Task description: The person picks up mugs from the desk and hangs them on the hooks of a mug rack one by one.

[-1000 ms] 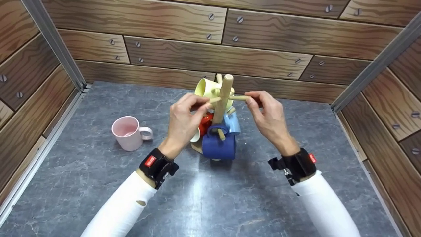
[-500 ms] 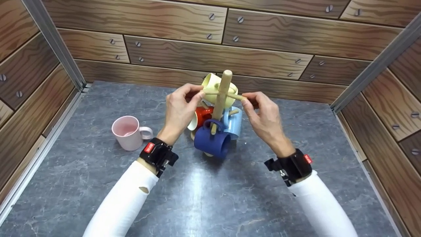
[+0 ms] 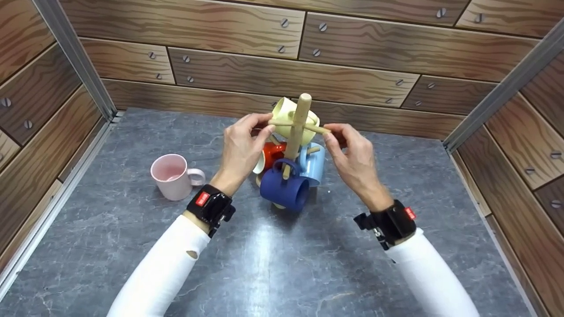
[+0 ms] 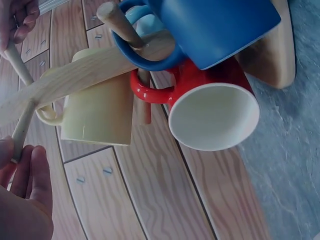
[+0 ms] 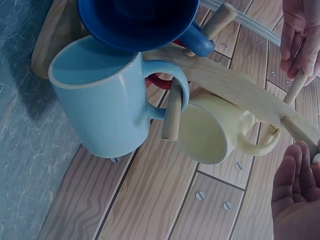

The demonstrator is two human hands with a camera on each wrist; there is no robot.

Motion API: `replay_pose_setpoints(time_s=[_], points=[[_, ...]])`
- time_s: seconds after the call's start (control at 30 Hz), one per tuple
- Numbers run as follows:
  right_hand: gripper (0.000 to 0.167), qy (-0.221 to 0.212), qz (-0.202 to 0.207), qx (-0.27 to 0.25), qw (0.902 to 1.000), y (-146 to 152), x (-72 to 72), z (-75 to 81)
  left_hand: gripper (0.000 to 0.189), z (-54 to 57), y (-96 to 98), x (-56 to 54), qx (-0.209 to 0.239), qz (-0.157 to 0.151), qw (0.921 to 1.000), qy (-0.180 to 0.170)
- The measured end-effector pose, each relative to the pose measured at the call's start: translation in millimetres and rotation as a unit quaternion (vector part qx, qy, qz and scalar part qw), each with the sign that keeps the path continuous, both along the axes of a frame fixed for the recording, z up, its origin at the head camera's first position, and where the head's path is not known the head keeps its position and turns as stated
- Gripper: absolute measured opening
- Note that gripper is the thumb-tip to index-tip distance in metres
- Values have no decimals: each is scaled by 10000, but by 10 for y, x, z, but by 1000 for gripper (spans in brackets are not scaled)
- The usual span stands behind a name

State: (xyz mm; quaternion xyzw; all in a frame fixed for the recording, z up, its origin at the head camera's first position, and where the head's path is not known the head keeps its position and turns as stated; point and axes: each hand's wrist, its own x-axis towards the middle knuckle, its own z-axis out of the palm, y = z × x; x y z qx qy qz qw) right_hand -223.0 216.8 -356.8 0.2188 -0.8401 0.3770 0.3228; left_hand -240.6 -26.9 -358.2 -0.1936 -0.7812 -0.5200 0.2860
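Note:
A wooden mug tree stands mid-table with mugs hung by their handles on its pegs. My left hand pinches the end of its upper left peg between thumb and fingers. At the upper right peg, my right hand does the same. Behind the post hangs a yellow mug. Lower down are a red mug with a white inside, a light blue mug and, at the front, a dark blue mug. The mug tree's base is partly hidden behind the mugs.
A pink mug stands upright on the grey table, left of the mug tree, its handle pointing right. Wood-patterned walls close off the back and both sides, with metal rails at the corners.
The mug tree has turned a little, its front dark blue mug swinging left and the yellow mug shifting right. Both hands moved slightly with the pegs, then stayed nearly still.

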Motion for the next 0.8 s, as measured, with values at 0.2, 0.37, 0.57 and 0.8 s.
replay_pose_setpoints(time_s=[0.2,0.37,0.57,0.8], points=[[30,-98,89,-162,9998,0,3,1,44,-89,-89,44,-281,-232,9991,218],[34,-98,174,-269,9994,49,6,-26,61,-204,-232,116,-825,-244,9961,197],[33,-119,91,-496,9987,148,34,-76,72,-378,-560,177,-1657,-5,9859,-217],[32,-173,51,-434,9989,206,57,-151,73,-518,-1047,207,-2071,368,9742,-822]])
